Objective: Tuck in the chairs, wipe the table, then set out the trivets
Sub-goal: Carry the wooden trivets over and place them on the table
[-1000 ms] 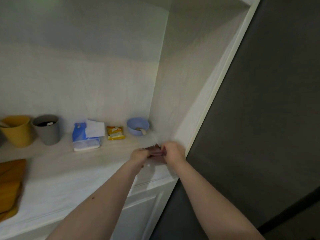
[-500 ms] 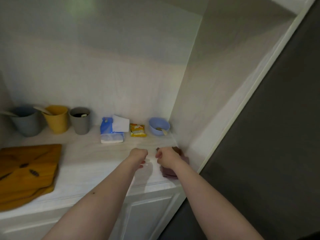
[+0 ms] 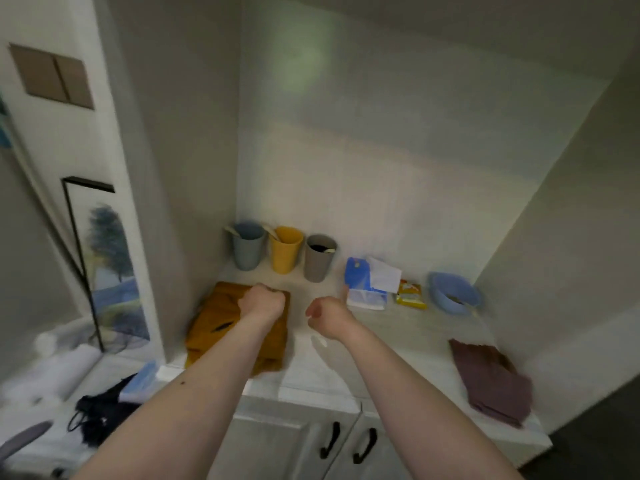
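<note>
A stack of mustard-yellow trivets lies on the left of the white counter in the alcove. My left hand hovers over the stack's far right corner with its fingers curled; whether it grips a trivet is unclear. My right hand is just right of the stack, above bare counter, loosely curled and holding nothing. A folded maroon cloth lies alone at the counter's right front corner, well apart from both hands.
Three cups, blue, yellow and grey, stand at the back wall. A tissue pack, a snack packet and a blue bowl sit to their right. Cabinet doors are below. A framed picture leans at left.
Both hands let go of the maroon cloth, which stays at the right corner. They moved left toward the yellow trivets, and the view swung left.
</note>
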### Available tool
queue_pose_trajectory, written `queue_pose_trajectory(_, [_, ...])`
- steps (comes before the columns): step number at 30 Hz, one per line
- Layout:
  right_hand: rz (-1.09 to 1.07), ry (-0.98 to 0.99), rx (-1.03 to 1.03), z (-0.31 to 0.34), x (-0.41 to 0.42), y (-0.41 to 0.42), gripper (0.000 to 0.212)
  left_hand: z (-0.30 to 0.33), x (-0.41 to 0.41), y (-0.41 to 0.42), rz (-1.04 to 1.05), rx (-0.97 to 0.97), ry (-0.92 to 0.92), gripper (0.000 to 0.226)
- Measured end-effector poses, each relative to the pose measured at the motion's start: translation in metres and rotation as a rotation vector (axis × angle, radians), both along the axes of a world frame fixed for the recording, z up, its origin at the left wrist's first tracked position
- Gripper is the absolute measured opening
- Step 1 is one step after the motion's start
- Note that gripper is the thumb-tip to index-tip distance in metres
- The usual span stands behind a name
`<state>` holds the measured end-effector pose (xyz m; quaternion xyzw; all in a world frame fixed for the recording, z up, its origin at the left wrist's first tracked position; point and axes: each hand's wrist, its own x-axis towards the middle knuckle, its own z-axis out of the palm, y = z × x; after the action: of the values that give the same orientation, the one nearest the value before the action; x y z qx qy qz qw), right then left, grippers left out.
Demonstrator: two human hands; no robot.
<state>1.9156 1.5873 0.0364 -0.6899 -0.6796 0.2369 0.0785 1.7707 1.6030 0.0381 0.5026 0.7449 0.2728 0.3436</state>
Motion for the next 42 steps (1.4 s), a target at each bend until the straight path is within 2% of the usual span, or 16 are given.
queue_pose_trajectory(2, [0.003, 0.029, -0.014, 0.000, -0.023, 0.003, 0.027, -0.001, -0.026, 0.000, 0.017, -0.042, 0.147, 0.043])
queue_pose_trajectory(4, [0.020, 0.065, -0.059, 0.005, -0.040, 0.002, 0.023, -0.004, -0.044, 0.000, 0.016, -0.096, 0.196, 0.050])
queue_pose_trajectory(6, [-0.002, 0.137, -0.133, 0.008, -0.050, 0.002, 0.008, -0.009, -0.056, 0.000, 0.002, -0.140, 0.228, 0.058])
queue_pose_trajectory(7, [-0.025, 0.189, -0.177, 0.010, -0.054, 0.001, 0.009, -0.012, -0.060, -0.001, -0.013, -0.159, 0.246, 0.062])
queue_pose_trajectory(10, [-0.106, 0.302, -0.297, 0.009, -0.065, 0.002, 0.039, -0.019, -0.068, -0.001, -0.038, -0.229, 0.251, 0.074])
queue_pose_trajectory(15, [-0.336, 0.520, -0.346, 0.001, -0.082, 0.008, 0.051, -0.024, -0.066, -0.001, -0.041, -0.337, 0.274, 0.084])
queue_pose_trajectory(18, [-0.448, 0.583, -0.351, -0.001, -0.086, 0.010, 0.053, -0.022, -0.065, 0.003, -0.024, -0.369, 0.266, 0.085])
queue_pose_trajectory(22, [-0.595, 0.677, -0.486, -0.001, -0.081, 0.008, 0.010, -0.021, -0.066, 0.005, -0.072, -0.361, 0.295, 0.079])
queue_pose_trajectory(23, [-0.620, 0.706, -0.518, -0.001, -0.081, 0.006, 0.009, -0.020, -0.068, 0.005, -0.084, -0.348, 0.303, 0.078])
queue_pose_trajectory(26, [-0.674, 0.747, -0.541, -0.002, -0.079, 0.004, 0.019, -0.019, -0.072, 0.004, -0.111, -0.335, 0.309, 0.077])
queue_pose_trajectory(31, [-0.756, 0.814, -0.580, -0.003, -0.082, 0.005, 0.017, -0.016, -0.075, 0.001, -0.141, -0.342, 0.285, 0.073])
queue_pose_trajectory(39, [-0.708, 0.855, -0.561, 0.003, -0.089, 0.003, 0.016, -0.015, -0.078, 0.004, -0.137, -0.353, 0.283, 0.071])
queue_pose_trajectory(42, [-0.686, 0.857, -0.540, 0.003, -0.095, 0.001, 0.029, -0.017, -0.079, 0.005, -0.137, -0.350, 0.283, 0.072])
